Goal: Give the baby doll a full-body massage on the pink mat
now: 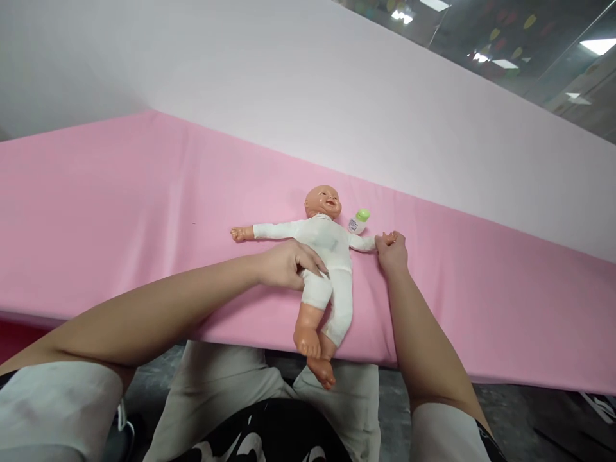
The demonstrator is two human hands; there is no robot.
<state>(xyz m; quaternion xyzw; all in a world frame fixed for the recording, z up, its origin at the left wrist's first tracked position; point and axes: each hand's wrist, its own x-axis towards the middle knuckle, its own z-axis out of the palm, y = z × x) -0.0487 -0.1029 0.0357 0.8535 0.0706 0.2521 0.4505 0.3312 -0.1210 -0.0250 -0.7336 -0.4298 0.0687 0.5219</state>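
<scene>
A baby doll (328, 240) with a white cloth body lies on its back on the pink-covered table, head away from me. Its bare feet reach over the near edge. My left hand (292, 263) is closed around the doll's hip at the top of one leg, with its fingertips partly hidden in the cloth. At the other side, my right hand (392, 255) pinches the doll's outstretched arm at the wrist. Close to the doll's head, between it and my right hand, is a small white bottle (359, 222) with a green cap.
The pink cloth (110, 205) covers the long table, with folds on both sides. Behind it rises a white wall (289, 83), with a glass pane (505, 58) above at the right. My knees are under the near edge.
</scene>
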